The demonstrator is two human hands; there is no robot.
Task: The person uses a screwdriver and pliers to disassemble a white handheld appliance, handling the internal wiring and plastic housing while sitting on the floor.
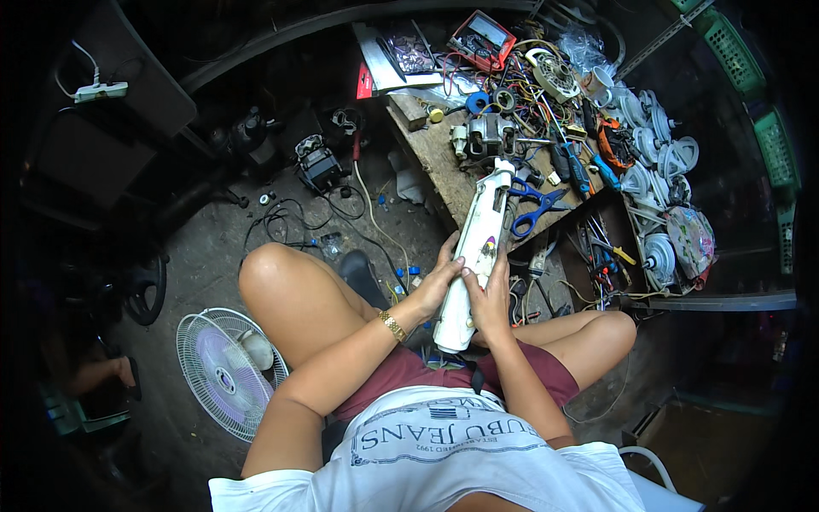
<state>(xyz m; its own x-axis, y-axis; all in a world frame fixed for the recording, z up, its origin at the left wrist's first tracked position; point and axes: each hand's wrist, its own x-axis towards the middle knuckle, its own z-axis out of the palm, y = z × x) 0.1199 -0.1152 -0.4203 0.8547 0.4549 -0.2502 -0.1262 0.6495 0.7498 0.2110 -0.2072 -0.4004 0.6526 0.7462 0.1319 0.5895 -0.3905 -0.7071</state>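
Observation:
Above my lap I hold a long white plastic housing (485, 232), tilted with its narrow end toward the workbench. It looks like the stand column of a fan, with a small coloured sticker partway along. My left hand (441, 277) wraps its left side, thumb on top. On the other side my right hand (490, 300) is closed round it, its thumb near the left one. Just past the narrow end sits a bare electric motor (493, 135) on the wooden workbench (433, 162). Blue-handled scissors (531, 212) lie right of the housing.
A red multimeter (483, 39), wires and screwdrivers (572, 169) crowd the bench. White plastic pulley-like parts (659, 256) are heaped at the right. On the floor stand a fan head in its round guard (223, 375), a dark motor (320, 164) and loose cables (290, 220).

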